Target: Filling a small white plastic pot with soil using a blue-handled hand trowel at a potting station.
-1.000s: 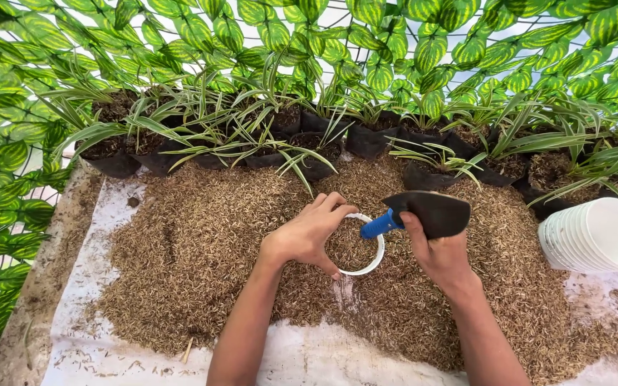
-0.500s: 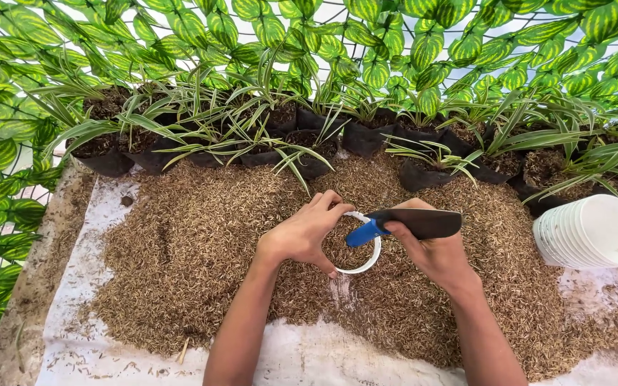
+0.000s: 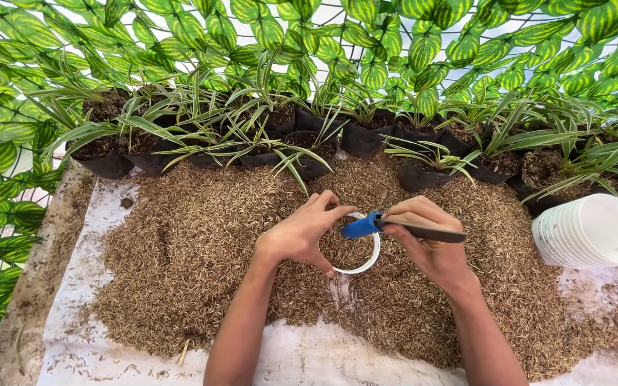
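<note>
My left hand (image 3: pixel 302 234) grips the left rim of a small white pot (image 3: pixel 368 263) that stands in a spread of brown husk and is filled with it. My right hand (image 3: pixel 423 246) holds a trowel (image 3: pixel 402 228) with a blue handle and a dark blade; the blade lies nearly flat and edge-on, pointing right, with the handle end over the pot's rim. Both hands meet over the pot near the middle of the view.
The brown husk (image 3: pixel 202 250) covers a white sheet (image 3: pixel 302 357) on the bench. A stack of white pots (image 3: pixel 591 232) lies on its side at the right. A row of black grow bags with striped plants (image 3: pixel 252 136) lines the back, in front of a leafy mesh screen.
My right hand has turned and lowered the trowel: its blade, broad and raised before, now lies flat and edge-on over the pot. My left hand has stayed on the pot.
</note>
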